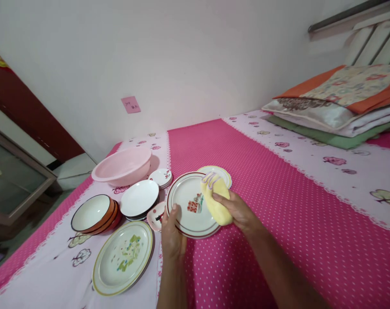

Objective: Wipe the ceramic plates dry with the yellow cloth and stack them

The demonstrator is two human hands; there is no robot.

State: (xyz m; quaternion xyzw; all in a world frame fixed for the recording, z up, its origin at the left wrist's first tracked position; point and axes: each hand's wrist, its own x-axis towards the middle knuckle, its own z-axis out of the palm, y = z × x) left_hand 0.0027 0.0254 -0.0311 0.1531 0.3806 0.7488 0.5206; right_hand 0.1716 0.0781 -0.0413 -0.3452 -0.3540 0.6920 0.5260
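My left hand [173,231] grips the left edge of a white plate [185,193] with a dark red rim and a red and green picture in its middle. The plate is held up and tilted above the bed. A yellow cloth [221,206] with a light purple edge is bunched in my right hand [240,210], lying against the plate's right side. Behind the held plate, a yellow-rimmed plate [226,174] rests on the pink cover, partly hidden. Close to my left hand is a small square dish [153,216] with a dark figure on it.
Left of my hands stand a stack of green-patterned plates [113,270], white plates [138,199], orange bowls [92,212] and small flowered saucers [159,176]. A pink basin [124,167] sits behind them. Folded bedding [336,111] is piled at the far right. A wall [195,64] closes off the back.
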